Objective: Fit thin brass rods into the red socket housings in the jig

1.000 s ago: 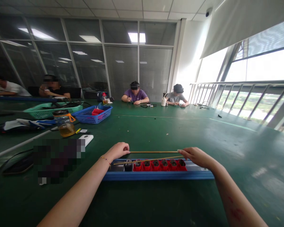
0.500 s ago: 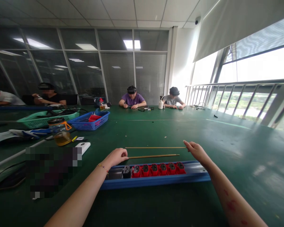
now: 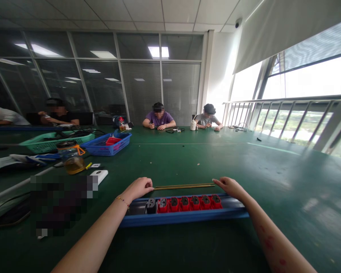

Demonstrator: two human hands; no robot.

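Several thin yellowish sticks (image 3: 184,186) lie side by side on the green table behind a long blue tray (image 3: 187,220). My left hand (image 3: 140,187) is closed at their left end, its fingertips pressed together on them. At the right end, my right hand (image 3: 227,185) pinches with thumb and forefinger. In the tray stands a row of red blocks with dark tops (image 3: 185,204), with a black block (image 3: 151,206) at the left of the row. Bare metal shows inside the tray at both ends.
A blue basket (image 3: 106,149) with a red container, a green basket (image 3: 42,142), a jar (image 3: 73,161) and a white device (image 3: 100,178) are on the left. People sit across the table, one in purple (image 3: 159,119).
My right hand has moved left and toward me, bringing the separate stick in beside the others. My left hand stays in nearly the same place.
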